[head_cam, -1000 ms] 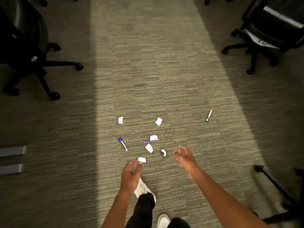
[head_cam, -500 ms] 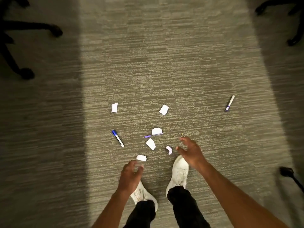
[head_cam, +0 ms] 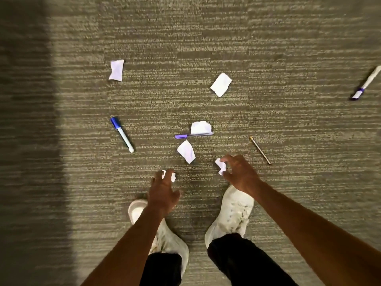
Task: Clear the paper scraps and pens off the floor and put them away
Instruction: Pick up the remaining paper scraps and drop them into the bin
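White paper scraps (head_cam: pixel 221 84), blue-capped pen (head_cam: pixel 122 134), grey striped carpet (head_cam: pixel 206 38)

We record a carpet (head_cam: pixel 226 38) of grey-beige, low pile, with fine horizontal striations across its whole width. A shadow band (head_cam: pixel 24 141) runs along the carpet's left edge, top to bottom, with a straight boundary. Right of that band the carpet is evenly lit.

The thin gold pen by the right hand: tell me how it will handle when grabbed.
The gold pen looks slim and round, so it may roll if nudged. It lies flat in carpet pile, so it probably needs a fingertip pinch. Likely stiff and light.
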Available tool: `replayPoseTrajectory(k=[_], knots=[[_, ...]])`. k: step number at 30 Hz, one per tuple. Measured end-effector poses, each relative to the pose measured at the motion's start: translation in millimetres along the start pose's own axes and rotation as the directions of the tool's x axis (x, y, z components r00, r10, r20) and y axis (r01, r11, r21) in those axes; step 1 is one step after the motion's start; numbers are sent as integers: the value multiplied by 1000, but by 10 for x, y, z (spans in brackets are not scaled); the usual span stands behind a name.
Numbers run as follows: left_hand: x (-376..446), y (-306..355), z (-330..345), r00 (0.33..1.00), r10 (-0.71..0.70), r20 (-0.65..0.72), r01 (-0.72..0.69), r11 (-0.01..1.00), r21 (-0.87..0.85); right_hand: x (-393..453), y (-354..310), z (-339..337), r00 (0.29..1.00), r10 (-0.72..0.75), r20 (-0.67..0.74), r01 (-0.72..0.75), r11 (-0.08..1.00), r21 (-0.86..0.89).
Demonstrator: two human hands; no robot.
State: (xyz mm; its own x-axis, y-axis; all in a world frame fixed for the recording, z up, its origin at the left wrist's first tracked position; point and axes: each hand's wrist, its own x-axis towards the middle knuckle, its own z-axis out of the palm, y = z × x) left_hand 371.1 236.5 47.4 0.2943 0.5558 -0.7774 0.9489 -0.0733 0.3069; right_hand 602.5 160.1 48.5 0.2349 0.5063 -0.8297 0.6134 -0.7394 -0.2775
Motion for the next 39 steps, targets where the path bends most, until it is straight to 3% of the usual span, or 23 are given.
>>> replayPoseTrajectory(k=[7, 11, 16, 23, 28, 39], knots=[[349, -138, 399, 980, -115, -160, 130, 988, 85, 509, 160, 352, 999, -9, -50, 6, 999, -51], [459, -153, 442, 953, -140, -267, 146, 989, 1, 630, 211, 452, 998, -6, -57, 1, 996, -94], [441, -41, 322, 953, -210, -216, 174, 969, -177, 555, 188, 290, 995, 63, -83, -58, 997, 59], [364, 370, 60, 976, -62, -211, -2, 957, -289, 370, -67, -213, 987, 122, -107, -86, 952, 295], [433, 608, -104, 971, 41, -237, -80, 984, -157, 365, -291, -528, 987, 51, -154, -6, 960, 278], [1001, 516, 218, 985, -39, -169, 50, 997, 61, 1009, -466, -439, 973, 2, -230, 54, 970, 236]])
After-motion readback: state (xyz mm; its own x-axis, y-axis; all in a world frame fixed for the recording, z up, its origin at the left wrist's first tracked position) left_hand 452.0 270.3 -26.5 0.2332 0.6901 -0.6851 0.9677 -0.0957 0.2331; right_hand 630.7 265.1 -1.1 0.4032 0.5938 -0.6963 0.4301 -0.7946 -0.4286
